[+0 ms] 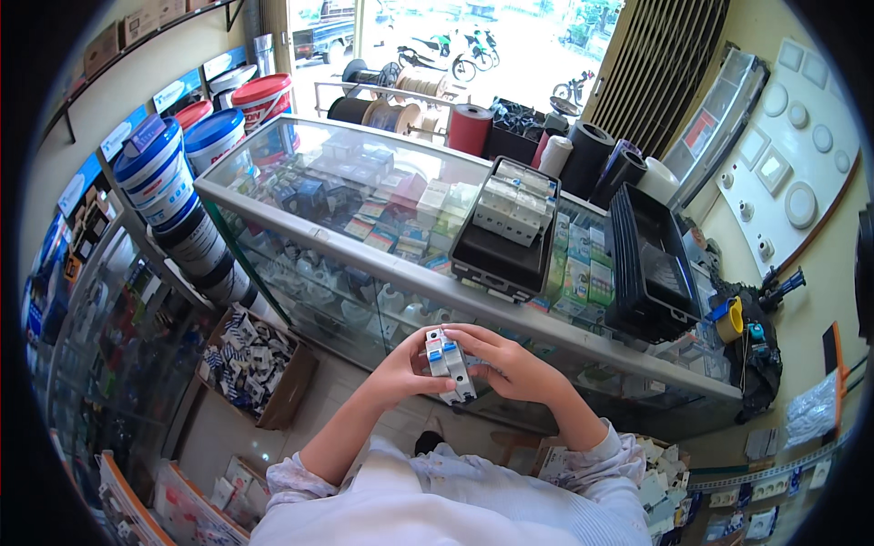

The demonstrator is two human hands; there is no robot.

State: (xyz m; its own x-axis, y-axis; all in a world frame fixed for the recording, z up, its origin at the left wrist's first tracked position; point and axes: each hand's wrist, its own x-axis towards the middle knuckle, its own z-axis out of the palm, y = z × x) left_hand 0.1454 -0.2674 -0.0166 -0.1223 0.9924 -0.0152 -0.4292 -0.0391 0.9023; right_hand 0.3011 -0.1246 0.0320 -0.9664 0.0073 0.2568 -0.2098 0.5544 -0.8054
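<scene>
Between both hands, in front of my body, I hold a pair of white circuit breakers (448, 366) with blue switch levers. My left hand (407, 371) is closed round their left side, its thumb along the lower part. From the right, the fingers of my right hand (502, 361) press on the top and side of the breakers. Beyond the hands, on the glass counter, stands a black plastic tray (494, 257). Several white circuit breakers (512, 207) sit in a row at its far end.
The glass display counter (401, 259), with boxed goods inside, runs across ahead of me. Nested black trays (648, 264) stand on its right end. A cardboard box (284, 398) of small packets is on the floor at left. Paint buckets (157, 177) are stacked at far left.
</scene>
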